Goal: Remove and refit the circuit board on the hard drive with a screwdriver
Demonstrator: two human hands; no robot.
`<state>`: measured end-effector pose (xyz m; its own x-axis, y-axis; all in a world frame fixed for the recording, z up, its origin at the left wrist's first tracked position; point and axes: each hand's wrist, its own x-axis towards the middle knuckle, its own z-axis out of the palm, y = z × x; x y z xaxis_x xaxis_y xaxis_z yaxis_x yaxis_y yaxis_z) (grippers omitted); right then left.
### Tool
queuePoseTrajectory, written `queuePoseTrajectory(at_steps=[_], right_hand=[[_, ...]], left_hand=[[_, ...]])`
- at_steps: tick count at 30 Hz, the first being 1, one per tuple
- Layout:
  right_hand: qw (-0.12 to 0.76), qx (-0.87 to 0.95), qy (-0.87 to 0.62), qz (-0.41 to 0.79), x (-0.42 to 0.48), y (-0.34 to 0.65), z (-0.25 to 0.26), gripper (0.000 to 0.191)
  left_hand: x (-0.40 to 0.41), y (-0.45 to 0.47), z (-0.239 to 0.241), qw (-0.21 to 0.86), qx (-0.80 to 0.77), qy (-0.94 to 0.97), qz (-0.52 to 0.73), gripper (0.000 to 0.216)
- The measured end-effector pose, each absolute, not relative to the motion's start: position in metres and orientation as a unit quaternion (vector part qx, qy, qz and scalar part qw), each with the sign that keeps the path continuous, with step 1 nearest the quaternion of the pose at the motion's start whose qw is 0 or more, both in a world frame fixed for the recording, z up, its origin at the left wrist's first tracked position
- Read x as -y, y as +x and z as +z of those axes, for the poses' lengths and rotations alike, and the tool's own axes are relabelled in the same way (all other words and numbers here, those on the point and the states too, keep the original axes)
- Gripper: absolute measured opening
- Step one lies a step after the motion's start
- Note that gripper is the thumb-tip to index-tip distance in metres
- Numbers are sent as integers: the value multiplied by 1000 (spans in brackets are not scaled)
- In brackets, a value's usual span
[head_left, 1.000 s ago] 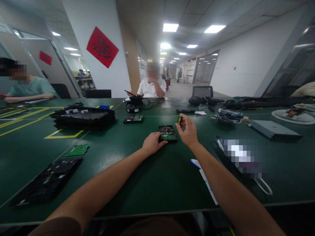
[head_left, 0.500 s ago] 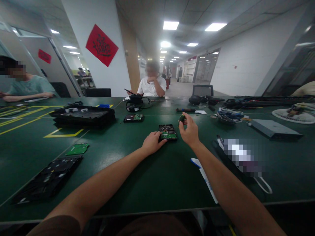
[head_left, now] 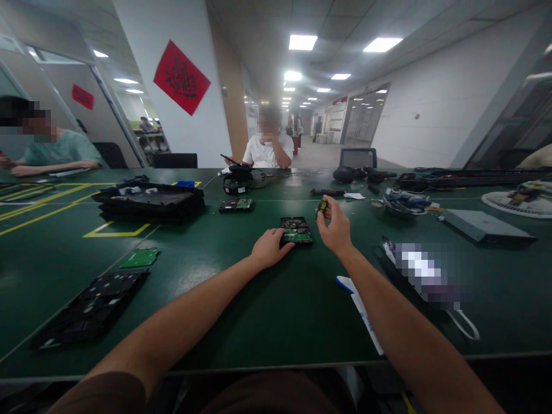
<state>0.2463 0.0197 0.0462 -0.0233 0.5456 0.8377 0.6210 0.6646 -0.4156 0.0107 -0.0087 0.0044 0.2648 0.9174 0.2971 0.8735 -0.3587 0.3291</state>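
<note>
On the green table [head_left: 259, 322], clasping a hard drive [head_left: 298, 236] by its left edge with the left hand [head_left: 270, 247]; just to its right, pinching a yellow-and-black tool [head_left: 323, 206] (unclear at the tip) in the fingertips of the right hand [head_left: 335, 228]. Working between a second drive [head_left: 236, 205], farther back left, and a grey metal box [head_left: 487, 224], well right.

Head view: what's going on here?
A person's left hand rests on the left side of a hard drive with its green board facing up. The right hand pinches a small dark-and-yellow tool just right of the drive; its tip is too fine to make out. A second drive lies farther back.
</note>
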Motion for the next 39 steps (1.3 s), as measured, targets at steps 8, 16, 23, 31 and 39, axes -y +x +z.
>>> queuePoseTrajectory(at_steps=[8, 16, 23, 31, 39], right_hand=[[563, 720, -403, -28, -17, 245, 49, 51], [559, 724, -401, -57, -15, 246, 51, 45], [576, 709, -405, -40, -14, 246, 54, 42], [585, 704, -400, -48, -17, 245, 51, 42], [566, 714, -405, -70, -16, 245, 52, 40]], left_hand=[[9, 12, 3, 40, -562, 794, 226, 57], [11, 12, 4, 35, -552, 803, 221, 57], [11, 12, 3, 34, -551, 805, 216, 57], [11, 12, 4, 29, -549, 806, 220, 57], [10, 12, 4, 33, -553, 804, 217, 56]])
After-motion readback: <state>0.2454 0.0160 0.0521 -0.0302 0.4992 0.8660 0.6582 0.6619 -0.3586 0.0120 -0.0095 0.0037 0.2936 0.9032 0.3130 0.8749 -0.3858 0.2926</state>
